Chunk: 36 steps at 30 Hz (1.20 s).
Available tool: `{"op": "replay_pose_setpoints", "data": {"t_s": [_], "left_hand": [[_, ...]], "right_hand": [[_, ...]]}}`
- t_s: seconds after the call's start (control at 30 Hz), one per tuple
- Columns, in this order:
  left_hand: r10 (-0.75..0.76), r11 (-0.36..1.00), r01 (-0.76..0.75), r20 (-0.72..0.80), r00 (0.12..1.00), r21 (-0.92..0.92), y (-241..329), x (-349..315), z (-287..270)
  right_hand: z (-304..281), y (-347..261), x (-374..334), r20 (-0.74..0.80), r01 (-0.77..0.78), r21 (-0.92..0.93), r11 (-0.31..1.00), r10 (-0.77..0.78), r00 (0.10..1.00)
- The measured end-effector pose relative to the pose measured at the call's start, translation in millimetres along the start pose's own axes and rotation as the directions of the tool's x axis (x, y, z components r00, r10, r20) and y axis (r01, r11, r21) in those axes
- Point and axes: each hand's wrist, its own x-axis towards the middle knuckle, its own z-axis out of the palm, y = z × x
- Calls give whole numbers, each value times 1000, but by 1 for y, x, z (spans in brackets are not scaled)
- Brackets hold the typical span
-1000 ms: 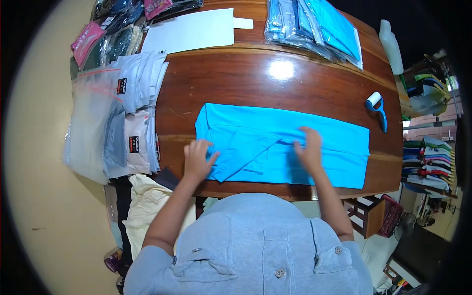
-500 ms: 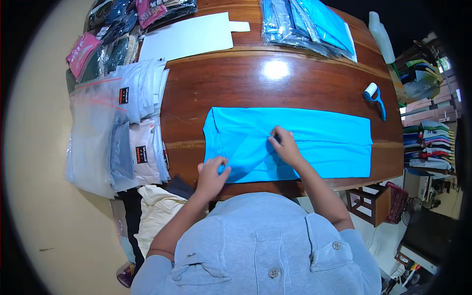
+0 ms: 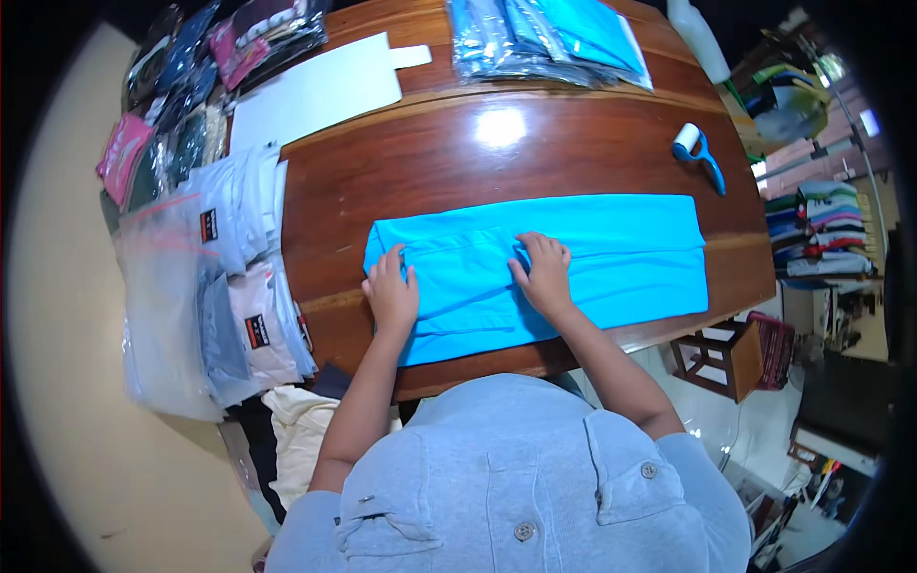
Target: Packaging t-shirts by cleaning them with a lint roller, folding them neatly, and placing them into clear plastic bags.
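A bright blue garment (image 3: 611, 253), folded into a long band, lies flat across the near half of a brown wooden table (image 3: 478, 162). My left hand (image 3: 390, 291) rests palm down on the garment's left end, fingers spread. Pressed flat near the middle of the cloth is my right hand (image 3: 544, 275), fingers pointing at a fold line. Neither hand grips anything.
A blue-handled lint roller (image 3: 697, 153) lies at the table's right. Bagged blue garments (image 3: 544, 38) are stacked at the far edge, beside a white cardboard sheet (image 3: 315, 91). Clear bags with folded clothes (image 3: 210, 286) pile up on the left. A small wooden stool (image 3: 716, 358) stands at lower right.
My left hand moved from the near edge up onto the garment's left end. My right hand slid a little right and now presses flat. The cloth's near flap now lies folded over.
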Motion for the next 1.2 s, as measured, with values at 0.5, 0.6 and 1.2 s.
{"op": "replay_pose_setpoints", "data": {"t_s": [0.5,0.6,1.2], "left_hand": [[178,982,-183,-125,976,-35,97,33,45],[397,904,-381,52,916,-193,186,61,106],[580,807,-330,553,598,-490,473,149,323]], "right_hand": [[-198,280,-120,-500,-754,-219,620,592,632],[-199,268,-143,-341,-714,-161,681,641,688],[-216,320,-129,472,-583,811,-55,652,594]]}}
